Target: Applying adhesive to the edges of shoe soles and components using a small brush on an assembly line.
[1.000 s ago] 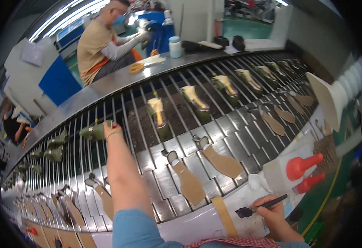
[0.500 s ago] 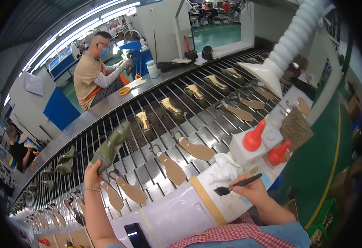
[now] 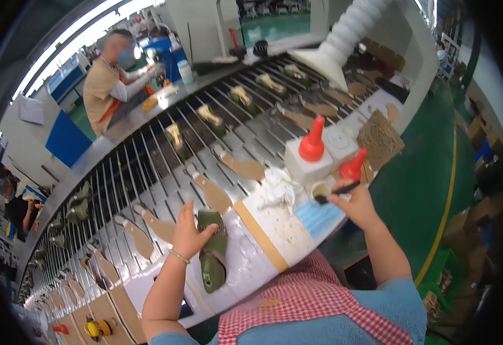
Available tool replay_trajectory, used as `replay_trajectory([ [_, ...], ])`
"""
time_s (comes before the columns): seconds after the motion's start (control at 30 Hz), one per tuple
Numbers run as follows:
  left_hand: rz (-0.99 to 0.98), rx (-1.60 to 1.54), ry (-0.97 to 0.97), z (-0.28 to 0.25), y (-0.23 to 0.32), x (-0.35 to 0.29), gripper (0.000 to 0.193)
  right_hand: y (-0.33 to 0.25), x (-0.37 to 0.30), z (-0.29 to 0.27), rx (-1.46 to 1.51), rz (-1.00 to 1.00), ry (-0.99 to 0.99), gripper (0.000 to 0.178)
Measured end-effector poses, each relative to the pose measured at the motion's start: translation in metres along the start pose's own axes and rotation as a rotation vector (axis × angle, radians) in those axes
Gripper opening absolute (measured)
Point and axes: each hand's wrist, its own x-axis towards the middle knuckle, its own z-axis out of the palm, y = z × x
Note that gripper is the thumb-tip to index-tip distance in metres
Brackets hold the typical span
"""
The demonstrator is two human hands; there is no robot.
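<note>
**Shoe off the conveyor, now at the table edge**

Change: half a second ago the olive shoe was held up over the conveyor bars; a second ago the left hand was reaching far out to it. Now the olive shoe (image 3: 213, 250) lies on the white table (image 3: 245, 259), close to the body, sole side turned up as far as I can tell. Read: pick-up done, work now happens at the table.

Left hand (image 3: 191, 233) is clamped on the shoe's upper end, fingers wrapped over it.

Right hand (image 3: 355, 202), right of the shoe, is pinched shut on a black brush (image 3: 336, 191). Brush tip sits at a small glue cup (image 3: 321, 190), nearer it than before. Judgement: loading glue.

Just beyond the shoe: tan tape strip (image 3: 261, 236), a crumpled white rag (image 3: 278, 188) and a blue face mask (image 3: 319, 217).

Further out from the shoe: two red-capped bottles (image 3: 312, 141) on white blocks.

Beyond those: conveyor (image 3: 148, 167) with flat tan insoles (image 3: 211, 192) and more shoes on lasts (image 3: 176, 141).

Far side of the conveyor: another person (image 3: 109, 86) at work, hands separate from these.
</note>
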Motion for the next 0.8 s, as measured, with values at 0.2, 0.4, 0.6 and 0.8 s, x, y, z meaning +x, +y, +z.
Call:
replay_trajectory([
  [0.2,0.04,0.395,-0.148,-0.013,0.066,-0.054,0.091,-0.001,0.02,-0.016,-0.405,0.005,0.013,0.024],
  [0.4,-0.719,-0.353,-0.6,-0.053,-0.005,-0.036,0.082,0.043,0.028,-0.003,-0.317,-0.011,-0.062,0.022],
  [0.6,-0.548,-0.775,-0.42,-0.04,-0.007,-0.068,0.077,0.049,0.029,0.006,-0.396,0.056,-0.135,0.018],
  [0.8,-0.366,-1.223,-0.171,-0.034,0.031,-0.083,0.065,0.038,0.027,0.004,-0.376,0.015,-0.115,0.019],
])
